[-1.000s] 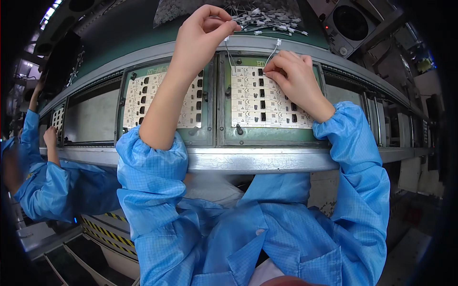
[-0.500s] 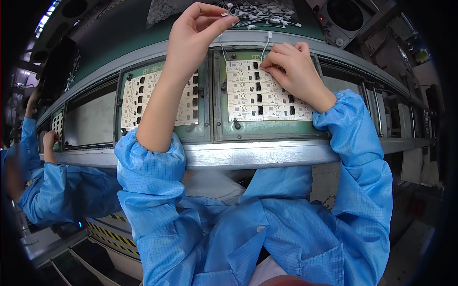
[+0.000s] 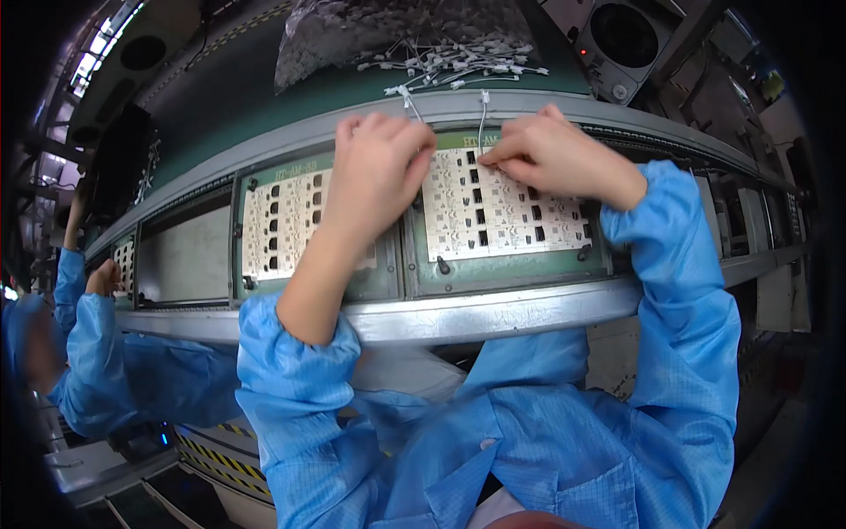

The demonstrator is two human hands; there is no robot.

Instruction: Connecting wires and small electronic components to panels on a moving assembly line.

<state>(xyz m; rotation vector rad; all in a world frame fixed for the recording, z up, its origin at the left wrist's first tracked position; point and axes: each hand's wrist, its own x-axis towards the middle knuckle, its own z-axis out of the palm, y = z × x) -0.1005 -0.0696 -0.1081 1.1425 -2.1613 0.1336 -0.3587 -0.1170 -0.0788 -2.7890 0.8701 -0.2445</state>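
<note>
My left hand (image 3: 377, 167) is closed in a pinch at the upper left corner of the right-hand panel of white circuit boards (image 3: 511, 238). A short white connector lead (image 3: 411, 103) runs down behind its fingers; its lower end is hidden. My right hand (image 3: 560, 157) pinches the lower end of a second white connector lead (image 3: 484, 119) at the panel's top edge, beside a black component. That lead stands upward, its white plug resting by the metal rail. Black components sit in columns on the panel, which lies in a green fixture (image 3: 515, 268).
A similar panel (image 3: 286, 220) in a green fixture lies to the left, partly behind my left forearm. Beyond the rail (image 3: 546, 99) are a pile of white leads (image 3: 463, 63) and a clear plastic bag (image 3: 352, 40). A co-worker's hand (image 3: 103, 278) works at far left.
My left hand has come down from beside the lead pile to the panel's upper left corner. My right hand stays at the same lead. The whole view has shifted, showing more of the pile.
</note>
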